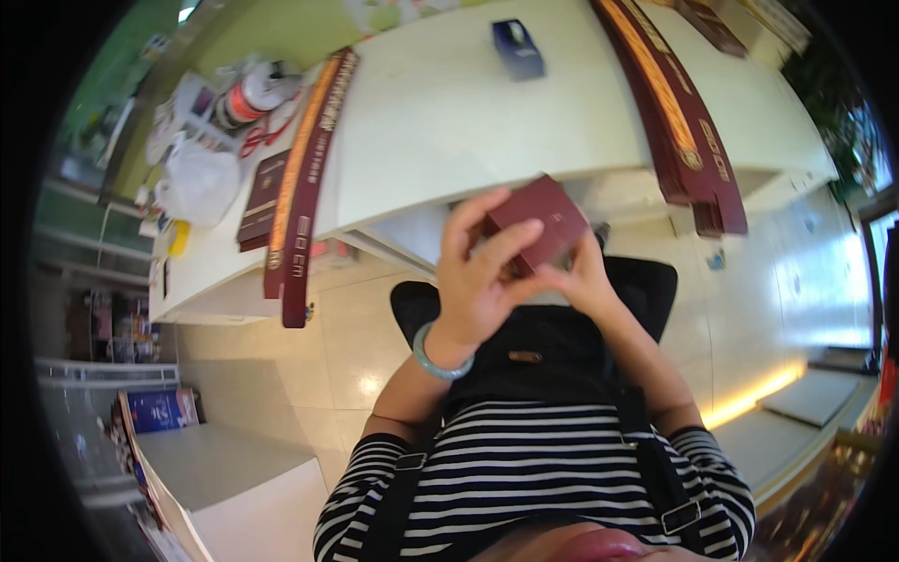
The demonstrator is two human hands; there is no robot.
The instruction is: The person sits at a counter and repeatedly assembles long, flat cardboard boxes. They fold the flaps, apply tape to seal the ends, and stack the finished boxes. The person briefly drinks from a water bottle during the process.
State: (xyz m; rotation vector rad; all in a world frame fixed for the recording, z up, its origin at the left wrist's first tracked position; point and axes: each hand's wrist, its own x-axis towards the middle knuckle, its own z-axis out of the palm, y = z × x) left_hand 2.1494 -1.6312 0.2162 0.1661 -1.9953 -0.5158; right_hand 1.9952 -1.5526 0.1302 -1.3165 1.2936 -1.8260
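A small maroon box [540, 217] is held up in front of my body, just off the table's near edge. My left hand [478, 267] grips it from the left, with fingers over its top and side. On the other side, my right hand [582, 272] holds its lower right corner, the thumb reaching under toward the left hand. The box is tilted, and its underside is mostly hidden by my fingers. A pale green bangle [442, 354] circles my left wrist.
Long maroon boxes [307, 187] lie on the white table's [449, 103] left, more long boxes [670, 112] on its right. A blue tape dispenser [518, 49] stands at the back. Ribbon spools [253, 98], red scissors [265, 133] and a white plastic bag [198, 178] sit far left.
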